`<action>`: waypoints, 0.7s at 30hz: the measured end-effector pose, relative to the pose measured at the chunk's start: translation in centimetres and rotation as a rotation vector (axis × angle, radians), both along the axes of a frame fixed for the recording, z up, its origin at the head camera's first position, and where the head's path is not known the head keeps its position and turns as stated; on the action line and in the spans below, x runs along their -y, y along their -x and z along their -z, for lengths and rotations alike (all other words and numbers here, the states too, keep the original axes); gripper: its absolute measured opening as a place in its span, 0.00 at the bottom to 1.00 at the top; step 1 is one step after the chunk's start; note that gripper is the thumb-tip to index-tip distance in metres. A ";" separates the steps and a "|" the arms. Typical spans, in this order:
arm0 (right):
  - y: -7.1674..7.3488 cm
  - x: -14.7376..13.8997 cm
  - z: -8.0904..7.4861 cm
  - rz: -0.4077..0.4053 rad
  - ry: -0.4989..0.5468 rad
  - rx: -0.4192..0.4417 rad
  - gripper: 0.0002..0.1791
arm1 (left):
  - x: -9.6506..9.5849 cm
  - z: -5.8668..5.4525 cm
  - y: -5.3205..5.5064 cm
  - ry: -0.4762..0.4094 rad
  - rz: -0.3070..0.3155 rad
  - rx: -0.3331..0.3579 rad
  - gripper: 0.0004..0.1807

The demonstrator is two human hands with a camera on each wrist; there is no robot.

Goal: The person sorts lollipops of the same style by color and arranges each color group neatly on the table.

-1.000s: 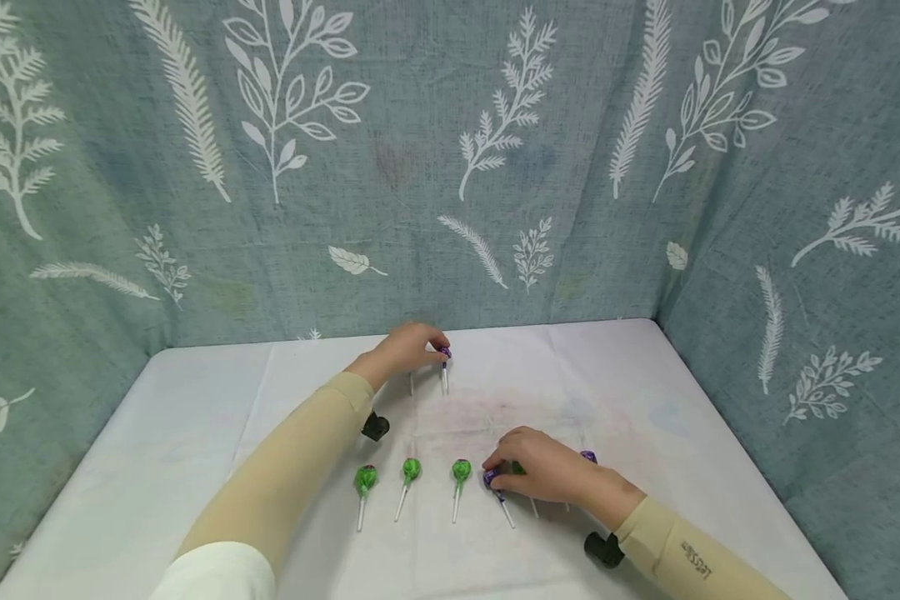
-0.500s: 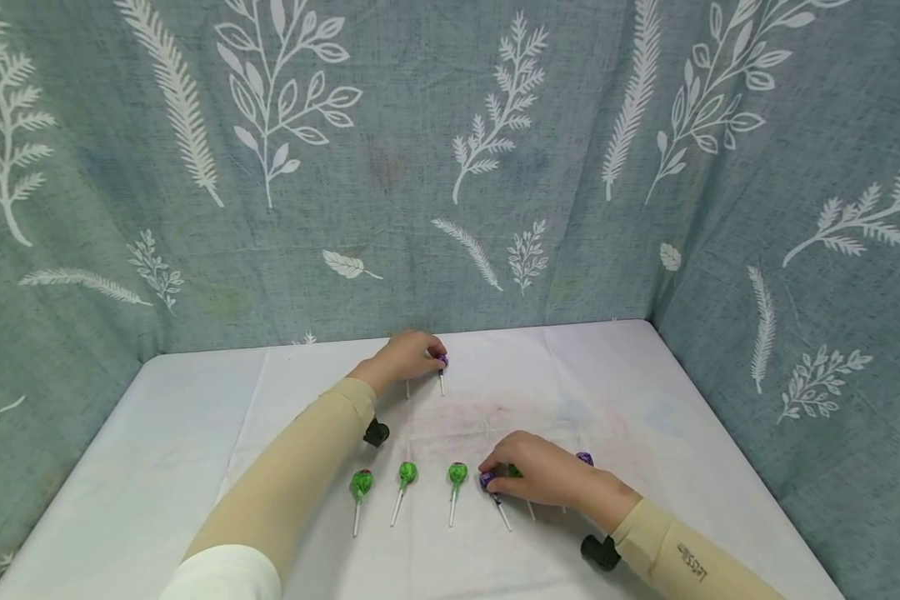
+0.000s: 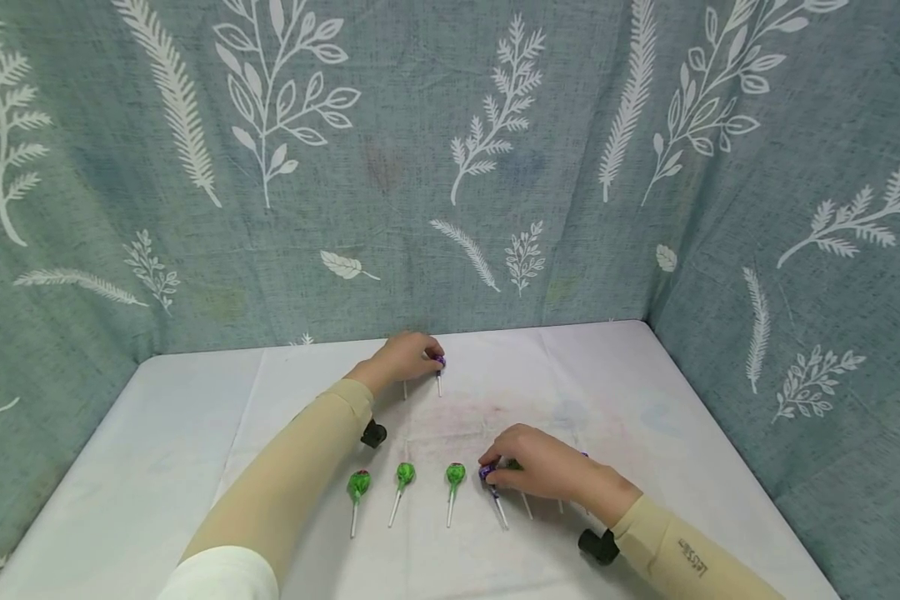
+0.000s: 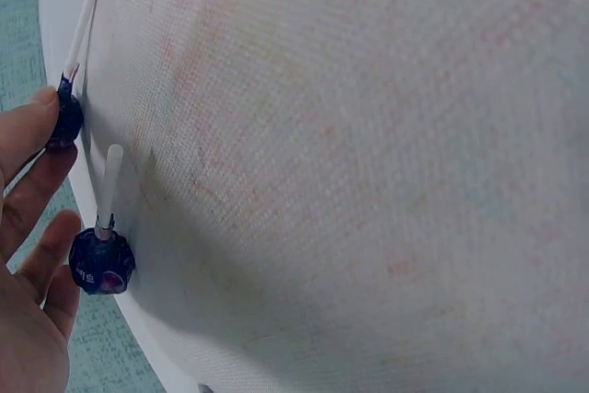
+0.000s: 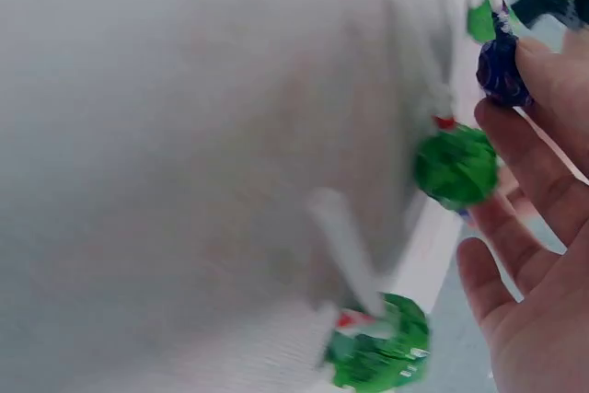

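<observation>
At the far side of the table, my left hand (image 3: pixel 405 357) pinches a purple-wrapped lollipop (image 3: pixel 440 362) by its head, between thumb and forefinger. The left wrist view shows a second purple lollipop (image 4: pixel 101 260) beside the other fingers, its white stick pointing away from the palm. Nearer the front, my right hand (image 3: pixel 543 461) holds another purple lollipop (image 3: pixel 487 473) with thumb and forefinger. A green lollipop (image 5: pixel 456 166) sits just by those fingers in the right wrist view, with another green one (image 5: pixel 379 347) lower down. The right hand partly covers further lollipops at its right.
Three green lollipops, at left (image 3: pixel 358 485), middle (image 3: pixel 405 473) and right (image 3: pixel 455 473), lie in a row left of the right hand. A white cloth covers the table (image 3: pixel 195 433). Leaf-patterned curtain (image 3: pixel 390 208) rises behind and at both sides.
The head view has shifted slightly. My right hand has lifted a little with its purple lollipop, covering more of the purple one behind it. The left hand keeps its pinch nearly in place.
</observation>
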State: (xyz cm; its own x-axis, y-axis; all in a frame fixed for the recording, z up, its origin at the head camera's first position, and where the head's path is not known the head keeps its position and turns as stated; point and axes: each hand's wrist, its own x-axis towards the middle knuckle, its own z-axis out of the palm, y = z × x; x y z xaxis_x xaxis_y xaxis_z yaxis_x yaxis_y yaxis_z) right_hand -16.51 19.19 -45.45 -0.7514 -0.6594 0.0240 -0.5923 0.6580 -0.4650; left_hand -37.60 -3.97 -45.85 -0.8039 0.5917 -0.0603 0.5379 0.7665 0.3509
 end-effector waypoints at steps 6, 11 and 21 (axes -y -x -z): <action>1.0 -0.3 -1.8 0.041 0.017 -0.030 0.15 | 0.0 0.0 0.0 0.007 -0.009 -0.017 0.10; 2.7 -0.3 -2.9 0.090 0.005 -0.044 0.14 | 0.2 -0.2 -0.1 0.016 -0.022 -0.008 0.11; 6.1 0.0 -3.0 0.127 -0.038 -0.039 0.14 | 0.2 0.2 0.2 -0.003 0.018 -0.020 0.11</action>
State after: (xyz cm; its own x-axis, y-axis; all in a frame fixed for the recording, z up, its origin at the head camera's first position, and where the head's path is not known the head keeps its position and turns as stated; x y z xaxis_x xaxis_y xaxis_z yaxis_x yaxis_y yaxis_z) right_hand -22.62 19.18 -42.43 -0.8276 -0.5604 0.0319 -0.5207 0.7453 -0.4164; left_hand -37.76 -4.13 -46.00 -0.7941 0.6063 -0.0427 0.5585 0.7556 0.3421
